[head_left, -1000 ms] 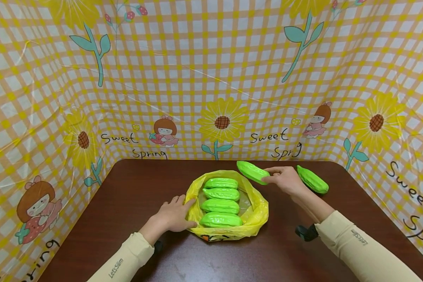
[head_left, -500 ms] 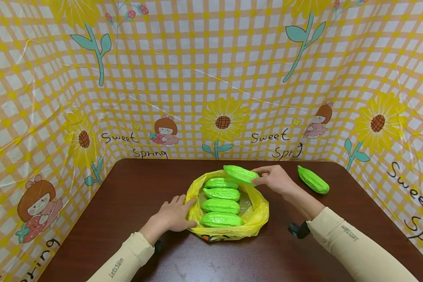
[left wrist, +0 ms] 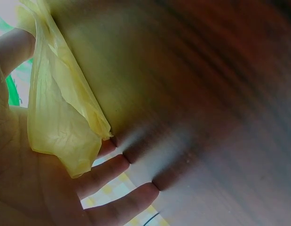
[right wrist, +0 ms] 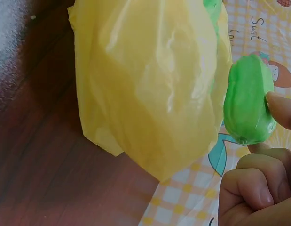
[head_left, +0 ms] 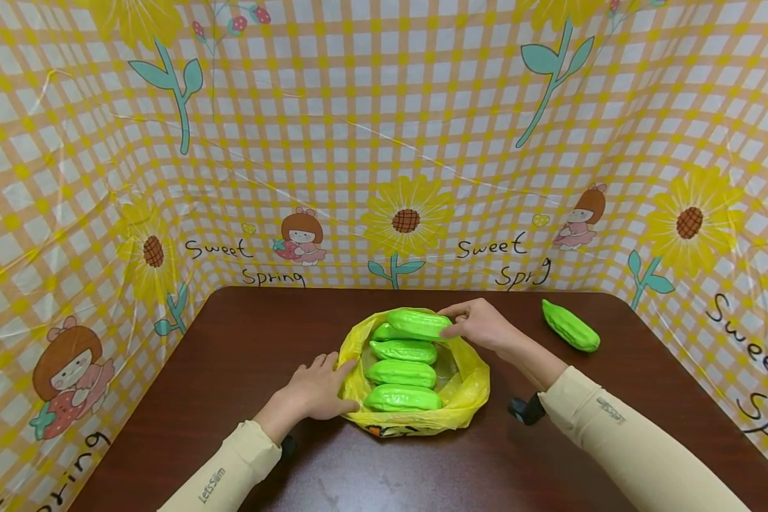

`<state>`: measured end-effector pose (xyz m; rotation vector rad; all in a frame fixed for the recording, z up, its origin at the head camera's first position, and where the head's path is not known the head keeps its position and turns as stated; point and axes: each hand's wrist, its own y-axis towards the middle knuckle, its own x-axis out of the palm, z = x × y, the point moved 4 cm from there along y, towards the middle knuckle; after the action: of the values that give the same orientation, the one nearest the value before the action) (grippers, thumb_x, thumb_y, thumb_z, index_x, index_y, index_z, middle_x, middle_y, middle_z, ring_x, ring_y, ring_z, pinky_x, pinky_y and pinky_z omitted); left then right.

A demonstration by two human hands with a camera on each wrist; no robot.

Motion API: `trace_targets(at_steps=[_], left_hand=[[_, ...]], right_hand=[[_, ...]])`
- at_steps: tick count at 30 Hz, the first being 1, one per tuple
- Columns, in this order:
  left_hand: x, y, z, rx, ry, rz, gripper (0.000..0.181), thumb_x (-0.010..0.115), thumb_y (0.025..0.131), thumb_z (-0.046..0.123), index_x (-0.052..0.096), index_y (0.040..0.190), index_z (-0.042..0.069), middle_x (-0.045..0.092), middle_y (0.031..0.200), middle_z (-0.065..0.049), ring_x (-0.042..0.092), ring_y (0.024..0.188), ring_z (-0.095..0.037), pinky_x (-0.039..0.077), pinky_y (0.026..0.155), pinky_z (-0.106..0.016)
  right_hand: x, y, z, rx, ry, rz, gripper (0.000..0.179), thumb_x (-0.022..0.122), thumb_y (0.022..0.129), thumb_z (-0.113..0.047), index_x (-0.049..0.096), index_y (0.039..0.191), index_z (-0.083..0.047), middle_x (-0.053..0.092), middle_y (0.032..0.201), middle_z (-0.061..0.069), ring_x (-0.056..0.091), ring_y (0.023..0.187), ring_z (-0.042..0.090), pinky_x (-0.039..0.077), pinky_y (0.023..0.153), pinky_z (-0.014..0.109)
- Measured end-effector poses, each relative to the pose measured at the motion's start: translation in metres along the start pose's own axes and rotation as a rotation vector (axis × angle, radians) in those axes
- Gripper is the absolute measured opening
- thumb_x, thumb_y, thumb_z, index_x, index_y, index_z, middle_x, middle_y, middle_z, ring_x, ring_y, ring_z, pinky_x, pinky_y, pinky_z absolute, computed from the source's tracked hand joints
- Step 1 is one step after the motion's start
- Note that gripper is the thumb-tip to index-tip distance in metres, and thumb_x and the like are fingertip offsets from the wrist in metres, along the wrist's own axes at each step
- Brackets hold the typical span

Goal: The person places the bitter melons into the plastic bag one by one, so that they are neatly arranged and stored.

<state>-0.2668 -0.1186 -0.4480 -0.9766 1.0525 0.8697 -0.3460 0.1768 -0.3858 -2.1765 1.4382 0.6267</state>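
My right hand (head_left: 483, 327) pinches one end of a bright green, ridged bitter melon (head_left: 416, 323) between thumb and fingers. It hangs over the far rim of a yellow plastic bag (head_left: 473, 398), partly covering another melon below. Several more bitter melons (head_left: 403, 373) lie in a row inside the bag. In the right wrist view the held melon (right wrist: 249, 99) is beside the bag's wall (right wrist: 145, 89), the other fingers curled underneath. My left hand (head_left: 316, 390) rests at the bag's left rim, fingers spread and straight, with a fold of yellow plastic (left wrist: 65, 108) against the palm.
Another bitter melon (head_left: 569, 327) lies on the dark brown table (head_left: 243, 334) at the right rear. A checked cloth (head_left: 384, 128) with sunflowers hangs around the table's back and sides. Dark straps (head_left: 526, 410) are on the wrists.
My right hand has carried the bitter melon leftward from beyond the bag's right rear rim to over the bag's far end. The left hand and the bag have stayed in place.
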Motion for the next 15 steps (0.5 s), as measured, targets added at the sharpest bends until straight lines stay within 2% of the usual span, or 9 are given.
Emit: trace_targets(at_steps=[15], left_hand=[[0.001,0.0,-0.001,0.0,0.002,0.003,0.082,0.065,0.09,0.059,0.036,0.158,0.024,0.031,0.161,-0.017,0.029,0.15,-0.039,0.031,0.113,-0.063]], right_hand=[[0.01,0.016,0.001,-0.02,-0.006,-0.046,0.048,0.074,0.089,-0.021,0.066,0.133,-0.006,0.046,0.153,0.023,0.037,0.142,0.049,0.037,0.11,0.061]])
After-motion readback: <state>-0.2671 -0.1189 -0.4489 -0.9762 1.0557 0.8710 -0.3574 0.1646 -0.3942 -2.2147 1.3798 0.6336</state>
